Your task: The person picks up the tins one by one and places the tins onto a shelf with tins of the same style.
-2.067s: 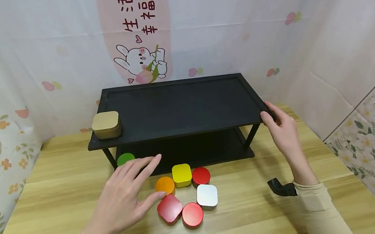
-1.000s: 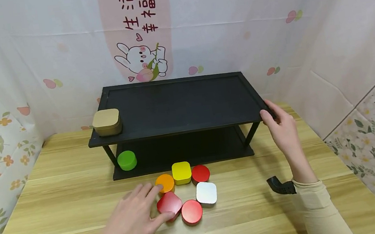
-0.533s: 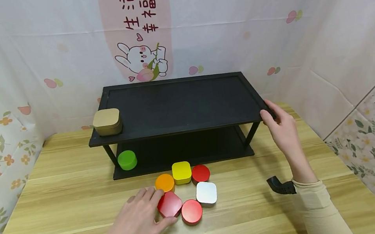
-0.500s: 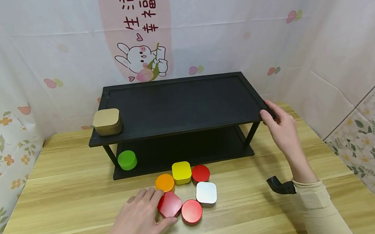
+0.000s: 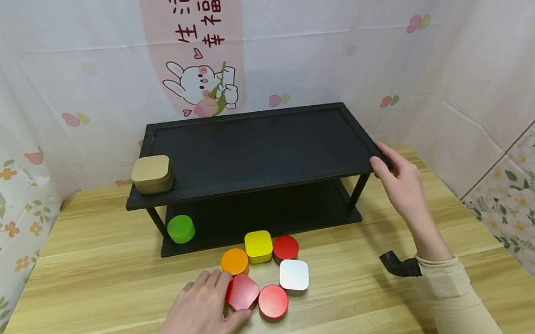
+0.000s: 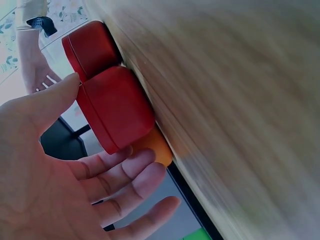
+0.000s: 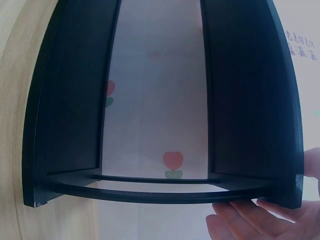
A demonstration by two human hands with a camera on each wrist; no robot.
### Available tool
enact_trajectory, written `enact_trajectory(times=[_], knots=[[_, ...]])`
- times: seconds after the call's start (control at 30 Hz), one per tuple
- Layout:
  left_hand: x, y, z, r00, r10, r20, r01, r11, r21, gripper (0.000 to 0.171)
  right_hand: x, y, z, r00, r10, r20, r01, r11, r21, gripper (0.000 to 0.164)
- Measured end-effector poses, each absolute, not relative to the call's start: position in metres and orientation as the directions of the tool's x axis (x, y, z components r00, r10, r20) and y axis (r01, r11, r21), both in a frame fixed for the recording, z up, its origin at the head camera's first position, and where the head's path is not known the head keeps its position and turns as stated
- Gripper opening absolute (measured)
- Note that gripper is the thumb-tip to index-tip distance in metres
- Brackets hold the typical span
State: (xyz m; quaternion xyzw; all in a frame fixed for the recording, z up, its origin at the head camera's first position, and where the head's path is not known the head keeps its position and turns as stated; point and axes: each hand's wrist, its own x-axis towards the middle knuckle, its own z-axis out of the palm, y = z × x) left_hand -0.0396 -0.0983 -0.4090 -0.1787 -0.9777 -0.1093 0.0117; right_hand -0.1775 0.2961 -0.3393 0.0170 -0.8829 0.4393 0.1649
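Note:
My left hand (image 5: pixel 198 314) pinches a rounded-square red tin (image 5: pixel 242 292) on the table, thumb on its near side and fingertips on its far side. In the left wrist view that red tin (image 6: pixel 117 107) stands between a round red tin (image 6: pixel 92 49) and a round orange tin (image 6: pixel 152 145). The curled fingers of my right hand (image 5: pixel 401 180) grip the right front corner of a black two-tier rack (image 5: pixel 255 151). In the right wrist view the rack (image 7: pixel 250 100) shows its end bar (image 7: pixel 160 195), with the right hand (image 7: pixel 255 220) under the upper shelf's edge.
A gold tin (image 5: pixel 153 175) sits on the upper shelf's left front corner, and a round green tin (image 5: pixel 181 229) on the lower shelf's left. Before the rack stand a yellow tin (image 5: pixel 259 246), a dark red one (image 5: pixel 285 248) and a white one (image 5: pixel 294 275). Patterned cloth (image 5: pixel 307 43) hangs behind.
My left hand has come down from over the orange tin, toward me, and taken hold of the square red tin. My right hand keeps its grip on the rack.

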Motion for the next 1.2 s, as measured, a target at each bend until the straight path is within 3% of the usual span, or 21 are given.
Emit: enact_trajectory(times=[0.43, 1.2], knots=[[-0.037, -0.100, -0.409, -0.932, 0.346, 0.104, 0.360, 0.912, 0.198, 0.053, -0.178, 0.296, -0.339, -0.947, 0.119, 0.298, -0.167, 0.609, -0.775, 0.056], [-0.038, -0.110, -0.389, -0.941, 0.329, 0.079, 0.335, 0.873, 0.356, 0.054, -0.178, 0.298, -0.340, -0.946, 0.118, 0.303, -0.172, 0.610, -0.774, 0.053]])
